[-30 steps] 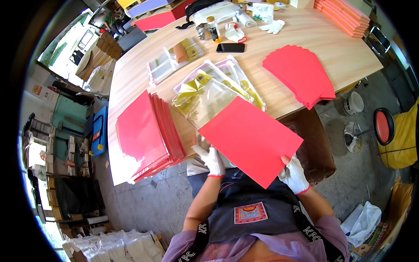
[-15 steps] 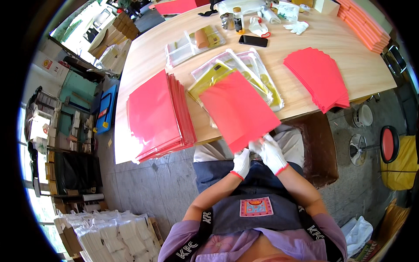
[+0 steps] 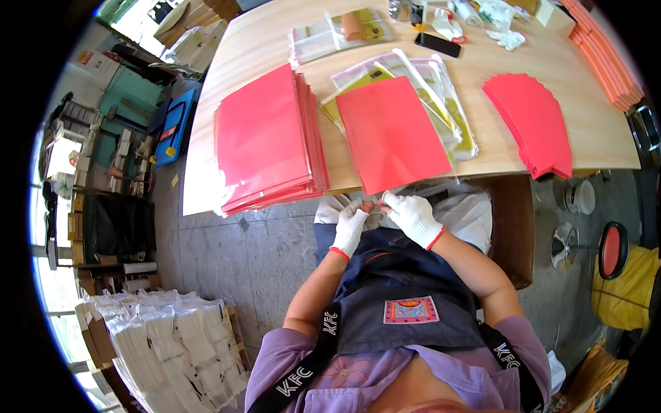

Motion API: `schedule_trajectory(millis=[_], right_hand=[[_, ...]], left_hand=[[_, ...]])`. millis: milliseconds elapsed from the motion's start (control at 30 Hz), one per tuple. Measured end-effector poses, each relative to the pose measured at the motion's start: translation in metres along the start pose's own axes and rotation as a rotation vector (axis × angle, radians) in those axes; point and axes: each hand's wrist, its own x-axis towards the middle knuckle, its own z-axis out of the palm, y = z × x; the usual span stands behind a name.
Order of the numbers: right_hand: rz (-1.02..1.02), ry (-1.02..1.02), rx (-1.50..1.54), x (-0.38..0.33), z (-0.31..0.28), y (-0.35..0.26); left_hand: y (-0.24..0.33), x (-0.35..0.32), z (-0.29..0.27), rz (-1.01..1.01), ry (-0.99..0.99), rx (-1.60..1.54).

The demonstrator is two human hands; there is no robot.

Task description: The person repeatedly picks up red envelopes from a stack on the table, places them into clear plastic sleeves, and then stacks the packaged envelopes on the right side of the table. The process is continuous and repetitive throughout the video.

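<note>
A red sheet in a clear sleeve (image 3: 390, 132) lies on the wooden table (image 3: 482, 138) with its near end over the table edge. My left hand (image 3: 350, 226) and my right hand (image 3: 412, 215), both in white gloves, meet at that near end and pinch the sleeve's clear flap. Under the sheet lies a pile of clear bags with yellow inserts (image 3: 441, 89). A thick stack of bagged red sheets (image 3: 267, 141) sits to the left. A fan of loose red sheets (image 3: 531, 122) sits to the right.
A black phone (image 3: 438, 45), bottles and spare white gloves (image 3: 509, 36) lie at the table's far side, with an orange stack (image 3: 606, 62) at the right edge. A cardboard box (image 3: 509, 227) stands by my right knee. White bundles (image 3: 172, 344) are piled on the floor, left.
The red sheet has been laid flat on the table. Both hands have come together at its near end.
</note>
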Motion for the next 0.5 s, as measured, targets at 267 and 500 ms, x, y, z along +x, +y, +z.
schedule_trajectory(millis=[267,500], right_hand=[[-0.202,-0.038,-0.322,0.022,0.014,-0.012],[0.447,-0.292,0.974,0.005,-0.042,-0.002]], left_hand=[[-0.007,0.007,-0.016,0.010,-0.083,-0.012],[-0.010,0.004,-0.005,-0.028,0.017,-0.157]])
